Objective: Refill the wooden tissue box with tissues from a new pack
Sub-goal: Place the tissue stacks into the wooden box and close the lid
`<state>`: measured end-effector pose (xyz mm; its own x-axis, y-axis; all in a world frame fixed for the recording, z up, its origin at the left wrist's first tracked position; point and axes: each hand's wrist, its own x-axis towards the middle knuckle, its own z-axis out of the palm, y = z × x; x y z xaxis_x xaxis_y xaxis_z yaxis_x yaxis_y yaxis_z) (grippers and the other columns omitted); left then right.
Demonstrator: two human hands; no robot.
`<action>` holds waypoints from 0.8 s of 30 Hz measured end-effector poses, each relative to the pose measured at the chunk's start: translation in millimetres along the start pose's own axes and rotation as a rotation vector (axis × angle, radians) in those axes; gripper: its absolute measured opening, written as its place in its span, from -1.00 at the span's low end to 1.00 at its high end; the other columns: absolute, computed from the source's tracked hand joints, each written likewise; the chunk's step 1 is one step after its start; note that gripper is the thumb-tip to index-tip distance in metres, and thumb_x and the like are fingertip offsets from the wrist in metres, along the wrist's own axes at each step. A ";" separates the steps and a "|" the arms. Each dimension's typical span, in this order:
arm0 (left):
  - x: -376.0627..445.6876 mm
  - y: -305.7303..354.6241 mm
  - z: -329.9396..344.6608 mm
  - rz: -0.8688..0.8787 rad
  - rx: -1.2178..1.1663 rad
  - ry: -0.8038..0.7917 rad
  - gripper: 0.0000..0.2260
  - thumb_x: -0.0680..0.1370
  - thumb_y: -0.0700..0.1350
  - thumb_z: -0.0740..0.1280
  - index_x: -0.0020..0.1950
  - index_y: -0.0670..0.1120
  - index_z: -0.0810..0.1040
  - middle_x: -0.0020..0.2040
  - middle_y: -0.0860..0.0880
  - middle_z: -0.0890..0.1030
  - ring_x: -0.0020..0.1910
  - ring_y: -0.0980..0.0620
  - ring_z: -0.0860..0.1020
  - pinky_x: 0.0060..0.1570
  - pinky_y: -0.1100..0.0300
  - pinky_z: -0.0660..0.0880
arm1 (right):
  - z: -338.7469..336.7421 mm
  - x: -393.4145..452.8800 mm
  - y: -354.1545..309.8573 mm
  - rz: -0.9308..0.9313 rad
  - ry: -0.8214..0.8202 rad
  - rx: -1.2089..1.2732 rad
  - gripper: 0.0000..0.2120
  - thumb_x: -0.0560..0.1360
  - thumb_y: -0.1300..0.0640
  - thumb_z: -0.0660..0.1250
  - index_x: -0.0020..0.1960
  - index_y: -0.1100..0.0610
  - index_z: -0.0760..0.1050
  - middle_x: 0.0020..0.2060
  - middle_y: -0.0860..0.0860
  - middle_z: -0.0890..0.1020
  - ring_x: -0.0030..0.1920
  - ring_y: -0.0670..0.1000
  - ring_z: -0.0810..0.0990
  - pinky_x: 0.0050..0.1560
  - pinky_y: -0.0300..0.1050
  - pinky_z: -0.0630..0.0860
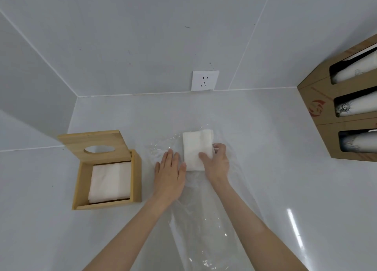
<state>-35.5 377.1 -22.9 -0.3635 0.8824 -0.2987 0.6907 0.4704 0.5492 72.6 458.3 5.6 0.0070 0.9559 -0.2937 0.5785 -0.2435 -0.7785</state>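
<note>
Wooden tissue box (106,169) stands on the white counter (265,179), lid (95,143) raised, a white tissue stack (111,182) inside. Just right of it, the clear plastic wrapper (200,226) lies open. Right hand (217,162) grips a tissue bundle (196,149) over the wrapper. Left hand (170,174) presses flat, fingers straight, on the plastic beside the bundle.

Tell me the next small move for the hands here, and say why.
Probably lift the tissue stack clear of the clear plastic wrapper and carry it left. The right hand already grips the stack, the left hand presses flat on the wrapper, and the wooden tissue box stands open, lid up, with tissues inside.
</note>
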 end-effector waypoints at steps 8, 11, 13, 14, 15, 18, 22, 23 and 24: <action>0.9 1.0 -3.2 0.000 -0.010 -0.027 -0.56 0.62 0.02 -0.10 0.48 -0.08 0.07 0.55 -0.03 -0.02 0.51 0.06 -0.09 0.47 0.02 -0.14 | -2.8 7.5 -2.1 0.192 -0.067 0.155 -0.56 0.35 0.27 0.43 0.20 0.29 0.46 0.12 0.23 0.58 0.06 0.21 0.57 0.10 0.05 0.52; 2.3 0.6 -4.3 0.006 -0.016 -0.031 -0.57 0.63 0.01 -0.10 0.48 -0.08 0.08 0.55 -0.03 -0.02 0.51 0.06 -0.09 0.47 0.02 -0.14 | -6.2 4.8 -0.3 0.217 -0.083 0.304 -0.68 0.34 0.30 0.42 0.09 0.27 0.53 -0.05 0.16 0.62 -0.09 0.13 0.57 -0.06 -0.02 0.53; 4.3 0.0 -6.0 0.008 -0.022 -0.031 -0.57 0.63 0.01 -0.10 0.48 -0.07 0.09 0.55 -0.02 -0.01 0.51 0.07 -0.08 0.47 0.02 -0.14 | -8.8 2.3 1.4 0.217 -0.099 0.371 -0.74 0.35 0.29 0.40 0.04 0.22 0.55 -0.10 0.11 0.62 -0.09 0.12 0.57 -0.09 -0.04 0.51; 6.0 -0.2 -7.4 0.009 -0.021 -0.033 -0.57 0.63 0.01 -0.10 0.48 -0.07 0.10 0.55 -0.02 -0.01 0.51 0.07 -0.08 0.46 0.03 -0.14 | -10.5 1.1 2.6 0.217 -0.104 0.379 -0.74 0.36 0.27 0.40 0.05 0.21 0.55 -0.09 0.11 0.62 -0.07 0.12 0.58 -0.07 -0.03 0.51; 8.1 -0.3 -9.2 0.010 -0.015 -0.037 -0.58 0.63 0.00 -0.10 0.48 -0.07 0.10 0.55 -0.02 -0.01 0.51 0.07 -0.08 0.46 0.02 -0.13 | -12.4 0.0 4.0 0.219 -0.112 0.372 -0.72 0.37 0.25 0.39 0.08 0.22 0.55 -0.06 0.12 0.62 -0.05 0.13 0.58 -0.03 0.00 0.51; 14.9 1.0 -17.4 0.012 0.018 -0.070 -0.58 0.64 -0.02 -0.11 0.48 -0.09 0.10 0.55 -0.04 -0.02 0.52 0.06 -0.08 0.46 0.01 -0.12 | -18.3 -5.4 11.5 0.207 -0.141 0.335 -0.71 0.38 0.23 0.38 0.11 0.20 0.55 -0.06 0.11 0.62 -0.05 0.11 0.57 0.00 -0.02 0.48; 15.2 10.2 -28.9 0.022 0.061 -0.084 -0.58 0.63 -0.02 -0.08 0.47 -0.13 0.10 0.55 -0.12 -0.04 0.52 -0.01 -0.10 0.48 0.00 -0.10 | -22.0 -15.9 21.1 0.161 -0.152 0.284 -0.72 0.42 0.24 0.33 0.14 0.23 0.51 -0.07 0.09 0.59 -0.05 0.09 0.55 -0.02 -0.06 0.46; 10.7 13.7 -29.8 0.038 0.088 -0.057 -0.57 0.63 -0.02 -0.07 0.48 -0.14 0.09 0.54 -0.14 -0.05 0.52 -0.03 -0.10 0.48 0.02 -0.10 | -23.1 -18.1 22.2 0.150 -0.152 0.272 -0.70 0.43 0.24 0.32 0.16 0.22 0.48 -0.05 0.08 0.58 -0.02 0.09 0.56 0.00 -0.04 0.47; 3.1 17.2 -29.5 0.058 0.113 -0.018 -0.56 0.63 -0.01 -0.06 0.48 -0.15 0.09 0.54 -0.16 -0.05 0.52 -0.05 -0.09 0.48 0.03 -0.09 | -24.1 -20.0 22.4 0.140 -0.151 0.273 -0.69 0.44 0.24 0.31 0.18 0.21 0.47 -0.03 0.08 0.58 0.00 0.10 0.56 0.03 -0.03 0.47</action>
<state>-43.2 388.1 8.6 -0.3106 0.9072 -0.2836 0.7764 0.4143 0.4749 105.1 437.7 7.4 -0.0616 0.8800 -0.4710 0.3410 -0.4250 -0.8385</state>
